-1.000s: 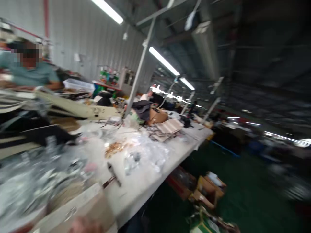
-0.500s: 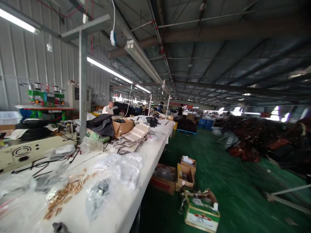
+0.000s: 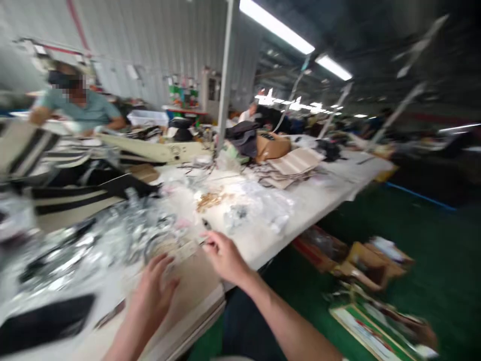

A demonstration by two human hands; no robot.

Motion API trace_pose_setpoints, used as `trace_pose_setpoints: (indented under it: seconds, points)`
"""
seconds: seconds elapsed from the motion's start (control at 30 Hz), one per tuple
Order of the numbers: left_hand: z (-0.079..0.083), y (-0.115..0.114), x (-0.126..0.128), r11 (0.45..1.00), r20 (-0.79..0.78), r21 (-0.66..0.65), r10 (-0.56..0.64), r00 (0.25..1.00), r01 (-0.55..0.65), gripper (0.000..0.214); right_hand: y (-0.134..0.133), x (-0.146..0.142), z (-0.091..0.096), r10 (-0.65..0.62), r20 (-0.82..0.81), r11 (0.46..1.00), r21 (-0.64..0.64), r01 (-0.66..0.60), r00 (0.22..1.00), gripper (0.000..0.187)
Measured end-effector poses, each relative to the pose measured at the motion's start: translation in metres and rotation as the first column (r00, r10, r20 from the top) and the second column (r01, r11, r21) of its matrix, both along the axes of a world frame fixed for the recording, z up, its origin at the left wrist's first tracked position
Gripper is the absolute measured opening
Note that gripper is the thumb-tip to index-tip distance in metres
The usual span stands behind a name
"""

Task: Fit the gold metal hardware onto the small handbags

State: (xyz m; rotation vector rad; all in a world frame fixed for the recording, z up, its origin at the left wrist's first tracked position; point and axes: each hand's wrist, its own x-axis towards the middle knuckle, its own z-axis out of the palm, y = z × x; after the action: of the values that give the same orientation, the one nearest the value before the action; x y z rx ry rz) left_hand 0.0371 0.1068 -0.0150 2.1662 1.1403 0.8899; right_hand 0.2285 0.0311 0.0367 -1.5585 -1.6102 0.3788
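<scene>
Both my hands are over the near part of the white table, above a flat stack of beige sheets [image 3: 199, 281]. My left hand [image 3: 154, 286] is open, thumb and fingers apart, with nothing seen in it. Its fingertips are by a blurred roll-like ring [image 3: 161, 245]. To the right, my right hand [image 3: 225, 255] has its fingers curled in a pinch at the sheets' far edge. What it pinches is too small and smeared to name. Just beyond lies a small dark piece [image 3: 206, 223]. Farther back are a pile of gold-coloured metal pieces [image 3: 209, 201] and clear plastic bags [image 3: 259, 205].
A heap of plastic-wrapped silvery parts [image 3: 124, 230] and a black flat object [image 3: 47, 321] lie to the left. Striped panels [image 3: 71, 200] stand before a seated person [image 3: 78, 110]. A cardboard box [image 3: 272, 145] is farther along; open cartons [image 3: 368, 265] sit on the floor.
The view has swung left and down. Both my hands, the near table end and the seated person have come into view.
</scene>
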Motion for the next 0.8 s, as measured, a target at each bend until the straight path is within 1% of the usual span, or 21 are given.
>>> trace_pose_setpoints:
  seconds: [0.03, 0.07, 0.1, 0.13, 0.2, 0.27, 0.33, 0.43, 0.53, 0.6, 0.63, 0.7, 0.73, 0.8]
  points:
    - [-0.006, -0.011, -0.024, 1.000, -0.039, 0.004, 0.026, 0.999, -0.026, 0.037, 0.002, 0.005, -0.003, 0.015, -0.016, 1.000, 0.026, -0.015, 1.000, 0.036]
    - [-0.009, -0.019, -0.038, 0.999, -0.067, 0.018, 0.034, 0.997, -0.033, 0.039, 0.005, 0.009, -0.005, 0.064, -0.003, 0.997, 0.052, -0.064, 0.998, 0.031]
    - [-0.011, -0.024, -0.044, 0.999, -0.085, 0.036, 0.034, 0.996, -0.031, 0.042, 0.008, 0.013, -0.007, 0.123, 0.032, 0.990, 0.058, -0.125, 0.992, 0.029]
    - [-0.011, -0.026, -0.045, 0.998, -0.095, 0.054, 0.035, 0.995, -0.030, 0.044, 0.010, 0.016, -0.007, 0.172, 0.066, 0.982, 0.062, -0.176, 0.983, 0.032]
    - [-0.009, -0.023, -0.036, 0.996, -0.098, 0.076, 0.046, 0.994, -0.039, 0.046, 0.012, 0.017, -0.006, 0.249, 0.137, 0.964, 0.056, -0.258, 0.959, 0.035]
    - [-0.004, -0.016, -0.024, 0.995, -0.077, 0.091, 0.047, 0.996, -0.040, 0.048, 0.014, 0.015, -0.004, 0.292, 0.206, 0.951, 0.043, -0.306, 0.934, 0.035]
    - [0.000, -0.009, -0.016, 0.995, -0.056, 0.099, 0.020, 0.998, -0.015, 0.049, 0.022, 0.012, -0.003, 0.328, 0.294, 0.937, 0.017, -0.348, 0.898, 0.036]
    - [0.003, 0.002, -0.009, 0.996, -0.027, 0.078, -0.030, 0.999, 0.032, 0.044, 0.040, 0.013, -0.007, 0.368, 0.420, 0.919, -0.032, -0.392, 0.830, 0.024]
    - [-0.001, 0.013, -0.007, 0.998, 0.025, 0.042, -0.046, 0.999, 0.045, 0.033, 0.053, 0.017, -0.011, 0.372, 0.526, 0.911, -0.049, -0.409, 0.765, 0.010]
    - [-0.009, 0.022, -0.009, 0.998, 0.045, 0.024, -0.057, 0.997, 0.056, 0.027, 0.059, 0.020, -0.015, 0.369, 0.618, 0.898, -0.045, -0.438, 0.694, 0.002]
    - [-0.015, 0.027, -0.011, 0.998, 0.044, 0.022, -0.066, 0.997, 0.065, 0.030, 0.062, 0.021, -0.017, 0.367, 0.665, 0.887, -0.039, -0.460, 0.650, 0.008]
    - [-0.031, 0.042, -0.014, 0.998, 0.066, 0.036, -0.046, 0.997, 0.044, 0.038, 0.069, 0.024, -0.022, 0.351, 0.740, 0.870, -0.032, -0.491, 0.574, 0.019]
    - [-0.040, 0.050, -0.015, 0.998, 0.061, 0.045, -0.051, 0.997, 0.049, 0.040, 0.073, 0.025, -0.025, 0.341, 0.759, 0.868, -0.028, -0.496, 0.554, 0.023]
    - [-0.053, 0.063, -0.016, 0.997, 0.039, 0.059, -0.052, 0.998, 0.050, 0.040, 0.079, 0.027, -0.029, 0.335, 0.772, 0.866, -0.025, -0.500, 0.540, 0.026]
